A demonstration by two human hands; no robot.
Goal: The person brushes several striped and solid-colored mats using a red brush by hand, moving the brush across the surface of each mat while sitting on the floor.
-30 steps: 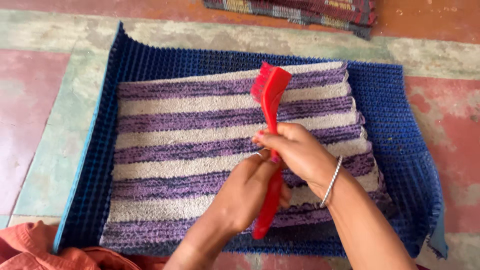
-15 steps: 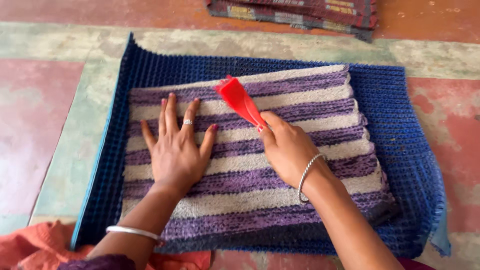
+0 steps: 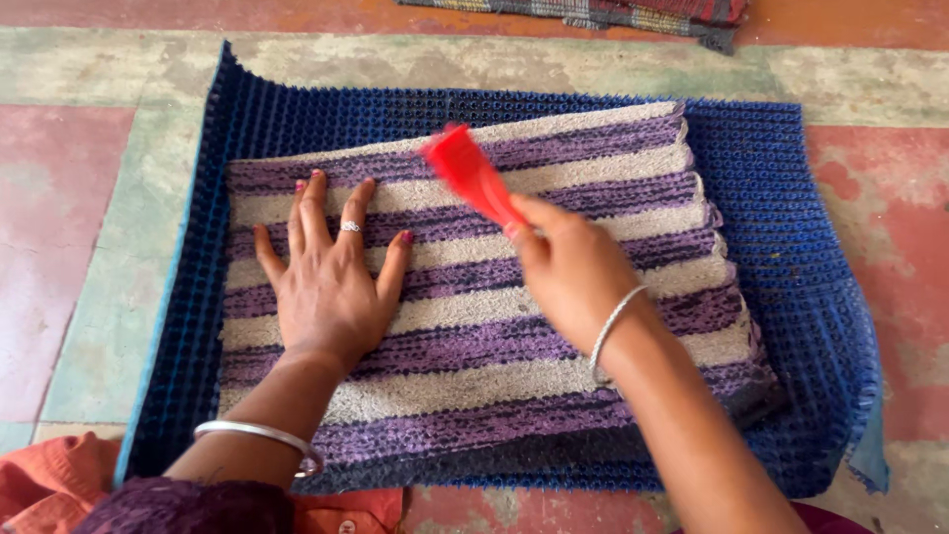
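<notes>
Head view, single frame: left hand (image 3: 326, 282) lies flat, palm down, on the striped mat (image 3: 474, 297) at centre left of the frame, fingers (image 3: 314, 210) spread open and pointing toward the top edge; a ring shows on one finger, a silver bangle (image 3: 259, 435) on the wrist. Right hand (image 3: 568, 272), centre right, has its fingers closed around the handle of a red brush (image 3: 470, 176). Brush head is blurred and sits over the upper middle of the striped mat; contact with the pile cannot be told. A second bangle (image 3: 613, 326) circles the right wrist. Striped mat, purple and off-white bands, lies on a blue studded mat (image 3: 791, 227), which shows on all sides. Both rest on a worn red and green floor (image 3: 59, 198). Folded dark woven cloth (image 3: 633, 12) at top edge. Orange fabric (image 3: 49, 489) at lower left corner.
</notes>
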